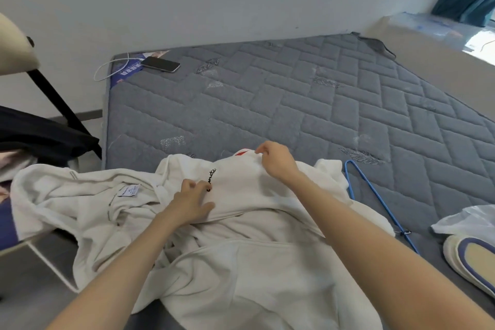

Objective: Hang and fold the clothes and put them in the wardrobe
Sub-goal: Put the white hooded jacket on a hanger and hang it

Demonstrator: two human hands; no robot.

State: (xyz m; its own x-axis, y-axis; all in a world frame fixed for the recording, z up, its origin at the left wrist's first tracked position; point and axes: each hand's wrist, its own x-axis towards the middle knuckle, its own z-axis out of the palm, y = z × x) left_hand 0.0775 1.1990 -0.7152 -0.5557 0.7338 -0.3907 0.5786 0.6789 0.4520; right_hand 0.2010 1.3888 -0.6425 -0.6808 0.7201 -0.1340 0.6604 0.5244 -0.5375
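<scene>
Two arms of one person, seen from above by the camera worn on their head. The left forearm (126, 260) enters at the lower left of the frame, wide at the bottom edge and narrowing to a slim wrist just left of centre. The left hand (192, 202) shows its back, its knuckles and a thumb. The right forearm (375, 238) enters at the lower right corner, broader and longer in the picture, and narrows likewise toward the centre. The right hand (277, 162) shows its back and knuckles. Both arms are bare along all their visible length, smooth and slender. The fingernails are too small to make out.
</scene>
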